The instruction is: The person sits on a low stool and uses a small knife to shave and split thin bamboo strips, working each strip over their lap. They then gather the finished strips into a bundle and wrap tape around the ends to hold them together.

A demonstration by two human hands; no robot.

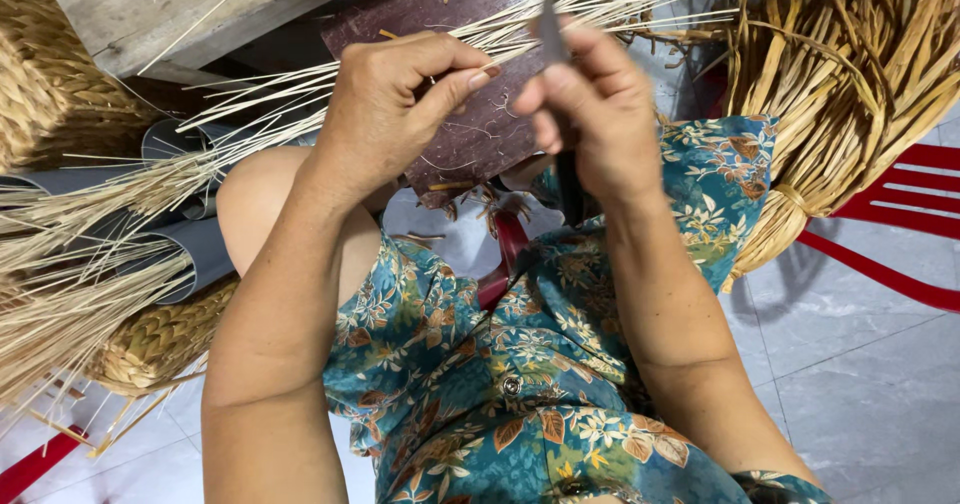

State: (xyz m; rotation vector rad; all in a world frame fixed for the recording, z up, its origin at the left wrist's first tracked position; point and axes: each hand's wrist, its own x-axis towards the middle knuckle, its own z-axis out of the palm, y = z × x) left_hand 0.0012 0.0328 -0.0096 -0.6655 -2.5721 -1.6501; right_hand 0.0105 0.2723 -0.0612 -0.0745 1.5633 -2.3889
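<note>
Straw-pale reed strands (300, 114) pinched in left hand (395, 114); right hand (590, 104) grips a blade (550, 34), dried bundle (850, 94) beside.

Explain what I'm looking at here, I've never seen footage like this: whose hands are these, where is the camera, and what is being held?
This is one picture from a camera worn on a person's head, looking down at their own two bare hands and lap. There is no machine.

The left hand pinches a bundle of thin pale straw strands that fan out to both sides. The right hand grips a narrow dark blade, pointing up, close against the strands.

Under the hands lies a worn dark red board, above the person's floral blue clothing.

Around them: woven baskets at the left, grey pipes, a bundle of dried reeds at the right, a red chair, and a pale tiled floor.
</note>
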